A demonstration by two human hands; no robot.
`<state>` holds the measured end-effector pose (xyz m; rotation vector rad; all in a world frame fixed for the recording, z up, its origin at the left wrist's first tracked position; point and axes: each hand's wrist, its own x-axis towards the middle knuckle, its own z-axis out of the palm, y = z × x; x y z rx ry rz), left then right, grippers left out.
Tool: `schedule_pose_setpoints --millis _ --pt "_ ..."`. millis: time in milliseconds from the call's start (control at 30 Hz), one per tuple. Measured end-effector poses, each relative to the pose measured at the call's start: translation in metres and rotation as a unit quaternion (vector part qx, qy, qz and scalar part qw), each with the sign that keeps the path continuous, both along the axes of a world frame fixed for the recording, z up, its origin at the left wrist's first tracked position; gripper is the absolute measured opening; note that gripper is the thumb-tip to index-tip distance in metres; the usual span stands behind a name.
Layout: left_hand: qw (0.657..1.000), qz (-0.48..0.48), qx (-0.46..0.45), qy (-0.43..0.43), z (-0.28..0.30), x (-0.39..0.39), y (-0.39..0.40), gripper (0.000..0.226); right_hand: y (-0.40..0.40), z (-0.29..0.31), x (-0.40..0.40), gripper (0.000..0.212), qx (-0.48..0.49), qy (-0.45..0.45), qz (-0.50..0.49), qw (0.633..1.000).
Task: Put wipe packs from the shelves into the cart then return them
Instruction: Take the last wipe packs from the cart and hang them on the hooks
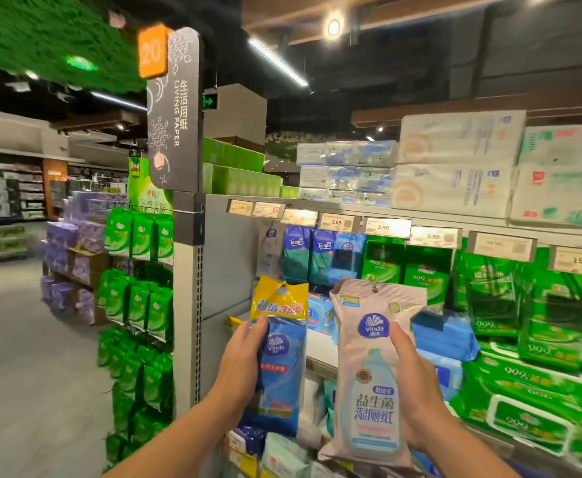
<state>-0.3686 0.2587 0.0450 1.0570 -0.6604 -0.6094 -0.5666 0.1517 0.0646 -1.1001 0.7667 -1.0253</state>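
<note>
Hands (239, 365) (417, 388) grip glossy blue pack (281, 370) and flat matte pink pack (369, 374).

**Wipe shelves at the aisle end**

A grey shelving unit (229, 257) stands at the aisle end, its upright post (186, 305) to the left. On its top board, far up, lie green cartons (238, 169), clear-wrapped blue-and-white tissue bundles (348, 172) and large white paper packs (455, 163) to the right. Price tags (386, 226) line the front edge. Below hang teal and blue Tempo packs (312, 251) and green 999 packs (407, 267). On the lower shelf, blue wipe packs (445, 334) lie stacked; near right, big green lidded packs (527, 405) rest.
</note>
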Motion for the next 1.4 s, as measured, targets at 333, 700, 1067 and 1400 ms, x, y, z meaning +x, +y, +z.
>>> schedule_pose_setpoints --millis 333,700,1067,1400 --pt "0.998 -0.058 0.002 -0.011 -0.005 0.002 -0.033 0.061 -0.003 -0.008 -0.019 0.041 -0.018 0.008 -0.034 0.999" --pt "0.984 -0.13 0.014 -0.118 0.0 -0.101 -0.106 0.027 -0.012 -0.02 -0.087 0.034 -0.024 -0.015 -0.026 0.999" --pt "0.939 -0.301 0.065 -0.151 -0.012 -0.212 -0.182 0.024 -0.03 -0.025 -0.183 0.047 -0.028 -0.065 -0.128 0.989" --pt "0.897 -0.439 0.004 -0.052 0.027 -0.352 -0.264 0.029 -0.107 -0.011 -0.325 0.03 -0.007 -0.138 -0.115 0.984"
